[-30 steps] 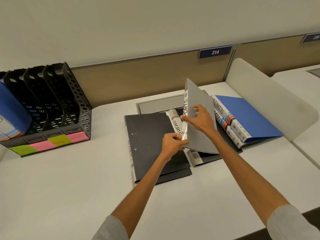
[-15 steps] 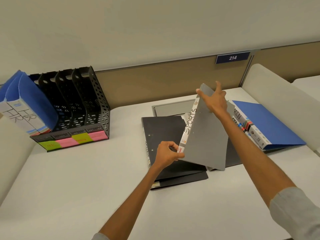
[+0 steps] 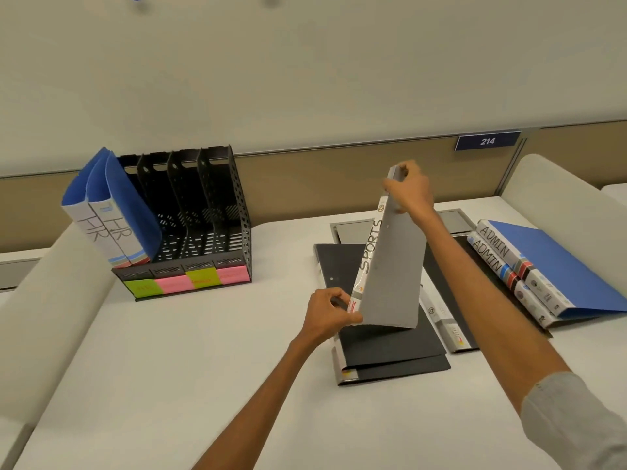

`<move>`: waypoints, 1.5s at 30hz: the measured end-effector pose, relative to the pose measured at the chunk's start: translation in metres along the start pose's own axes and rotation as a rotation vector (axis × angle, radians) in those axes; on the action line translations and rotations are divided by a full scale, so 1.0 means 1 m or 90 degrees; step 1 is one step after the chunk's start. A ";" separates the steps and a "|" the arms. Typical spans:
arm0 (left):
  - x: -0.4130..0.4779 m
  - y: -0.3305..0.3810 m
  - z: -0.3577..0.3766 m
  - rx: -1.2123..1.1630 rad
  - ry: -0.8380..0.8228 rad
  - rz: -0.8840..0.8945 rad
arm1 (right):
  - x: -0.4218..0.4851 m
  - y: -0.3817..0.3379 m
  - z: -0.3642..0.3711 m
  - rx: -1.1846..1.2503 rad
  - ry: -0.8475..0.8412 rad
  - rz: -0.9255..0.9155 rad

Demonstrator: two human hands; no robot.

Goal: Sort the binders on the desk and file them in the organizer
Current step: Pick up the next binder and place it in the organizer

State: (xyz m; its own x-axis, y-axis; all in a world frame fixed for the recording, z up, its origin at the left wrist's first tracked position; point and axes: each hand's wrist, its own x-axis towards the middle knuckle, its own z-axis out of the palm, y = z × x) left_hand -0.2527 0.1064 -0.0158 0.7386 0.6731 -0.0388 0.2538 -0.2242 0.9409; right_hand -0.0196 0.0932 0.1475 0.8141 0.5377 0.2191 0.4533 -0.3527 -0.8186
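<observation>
A grey binder with SPORTS on its spine stands nearly upright above the desk, held at both ends. My left hand pinches its lower spine corner; my right hand grips its top end. Under it lie two black binders, and another binder with a white spine lies just right of them. Two blue ADMIN binders lie at the right. The black organizer stands at the left, with two blue HR binders in its leftmost slot and coloured labels along its front.
A grey cable hatch is set into the desk behind the black binders. Rounded white dividers rise at both sides of the desk, and a tan partition with a 214 sign runs along the back.
The SPORTS binder has been lifted off the pile and tipped from slanted to nearly upright. My right hand moved up to its top end. The view swung left, showing the whole organizer.
</observation>
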 end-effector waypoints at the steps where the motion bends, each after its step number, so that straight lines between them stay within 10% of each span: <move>1: 0.000 0.001 -0.008 -0.009 0.010 0.009 | -0.002 -0.014 0.003 0.019 0.005 -0.025; 29: -0.044 -0.060 -0.256 0.019 0.633 0.156 | -0.109 -0.302 0.199 0.322 -0.272 -0.424; 45: -0.004 -0.096 -0.313 0.025 0.669 0.097 | -0.089 -0.321 0.288 0.346 -0.304 -0.476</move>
State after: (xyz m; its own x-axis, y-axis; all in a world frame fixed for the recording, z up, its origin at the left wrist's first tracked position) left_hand -0.4757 0.3456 -0.0005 -0.1411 0.9029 0.4060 0.2378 -0.3672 0.8992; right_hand -0.3418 0.3793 0.2383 0.1107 0.7665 0.6326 0.4624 0.5237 -0.7155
